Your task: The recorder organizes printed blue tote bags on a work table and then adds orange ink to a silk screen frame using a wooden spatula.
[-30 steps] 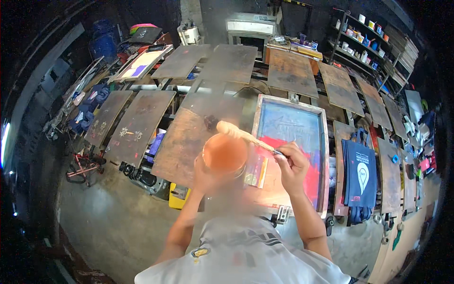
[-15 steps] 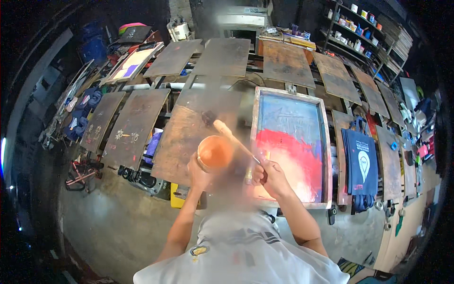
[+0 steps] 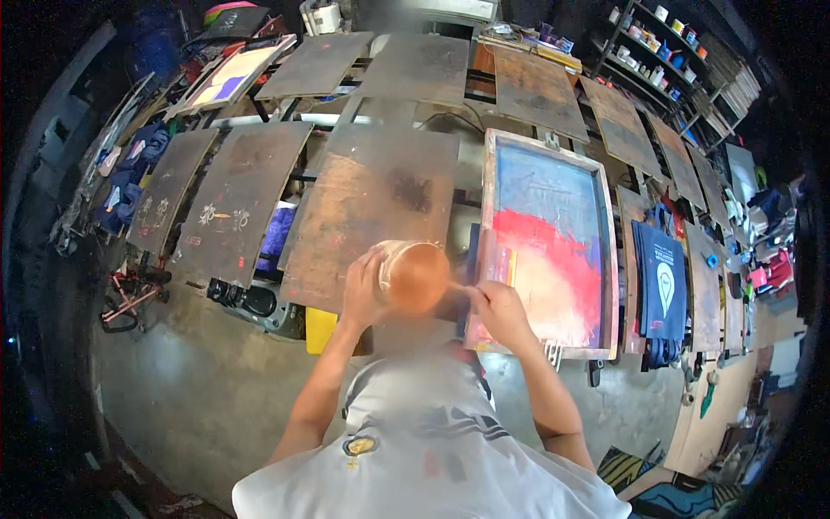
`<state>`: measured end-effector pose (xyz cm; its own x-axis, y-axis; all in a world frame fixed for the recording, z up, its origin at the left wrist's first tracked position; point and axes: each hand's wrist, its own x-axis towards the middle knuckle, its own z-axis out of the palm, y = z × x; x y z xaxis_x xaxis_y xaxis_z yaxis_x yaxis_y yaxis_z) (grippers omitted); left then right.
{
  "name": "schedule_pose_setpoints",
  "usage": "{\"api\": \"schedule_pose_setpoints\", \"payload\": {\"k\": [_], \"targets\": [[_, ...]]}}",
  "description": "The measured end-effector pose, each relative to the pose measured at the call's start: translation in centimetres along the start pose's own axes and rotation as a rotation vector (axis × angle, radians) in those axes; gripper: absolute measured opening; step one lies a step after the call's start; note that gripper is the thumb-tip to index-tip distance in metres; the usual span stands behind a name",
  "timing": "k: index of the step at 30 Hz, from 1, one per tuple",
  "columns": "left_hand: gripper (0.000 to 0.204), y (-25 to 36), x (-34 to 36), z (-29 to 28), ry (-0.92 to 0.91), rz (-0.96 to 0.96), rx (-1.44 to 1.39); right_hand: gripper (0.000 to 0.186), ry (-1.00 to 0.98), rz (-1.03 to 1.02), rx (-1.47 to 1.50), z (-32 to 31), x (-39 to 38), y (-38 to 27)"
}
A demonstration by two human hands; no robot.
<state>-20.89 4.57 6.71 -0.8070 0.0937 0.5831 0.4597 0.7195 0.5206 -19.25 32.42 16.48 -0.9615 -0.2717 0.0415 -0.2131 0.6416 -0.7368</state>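
Note:
My left hand (image 3: pixel 361 290) grips the side of a round tub of orange-red ink (image 3: pixel 416 275), held up in front of my chest. My right hand (image 3: pixel 496 309) holds a thin stick-like tool (image 3: pixel 456 287) whose tip goes into the tub. Just right of the tub lies a framed printing screen (image 3: pixel 548 242), its mesh blue at the top and spread with red ink lower down. My right hand is over the screen's near left corner.
Several brown wooden platens (image 3: pixel 372 212) fan out on arms around me. A dark blue printed shirt (image 3: pixel 661 285) lies on a platen to the right. Another screen with purple (image 3: pixel 229 78) sits far left. Shelves with tubs (image 3: pixel 661 52) stand at the back right.
The tool was lifted with its handle above the tub; now it is lowered, tip in the tub. My right hand moved left off the screen toward the tub. The view shifted slightly.

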Motion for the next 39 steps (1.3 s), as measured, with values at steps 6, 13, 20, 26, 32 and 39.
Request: {"api": "schedule_pose_setpoints", "payload": {"k": [6, 13, 20, 26, 32, 39], "targets": [[0.093, -0.6, 0.4, -0.9, -0.012, 0.109, 0.046, 0.034, -0.049, 0.058, -0.412, 4.4, 1.4, -2.4], [0.078, -1.3, 1.1, -2.1, 0.011, 0.082, 0.072, 0.037, -0.074, 0.083, -0.561, 4.5, 3.0, -4.1], [0.077, -1.0, 1.4, -1.9, 0.043, 0.044, 0.090, 0.040, -0.137, 0.081, -0.692, 3.8, 5.4, -5.0], [0.077, -0.8, 2.6, -2.2, -0.003, 0.043, 0.099, 0.022, -0.091, 0.025, -0.777, 3.3, 6.3, -4.8], [0.082, -1.0, 3.7, -2.5, -0.048, 0.052, 0.115, 0.010, -0.059, -0.038, -0.814, 2.4, 6.9, -5.4], [0.097, -2.5, 3.8, -2.2, -0.037, 0.048, 0.172, 0.006, 0.060, -0.247, -0.849, 1.6, 7.9, -4.8]]}}
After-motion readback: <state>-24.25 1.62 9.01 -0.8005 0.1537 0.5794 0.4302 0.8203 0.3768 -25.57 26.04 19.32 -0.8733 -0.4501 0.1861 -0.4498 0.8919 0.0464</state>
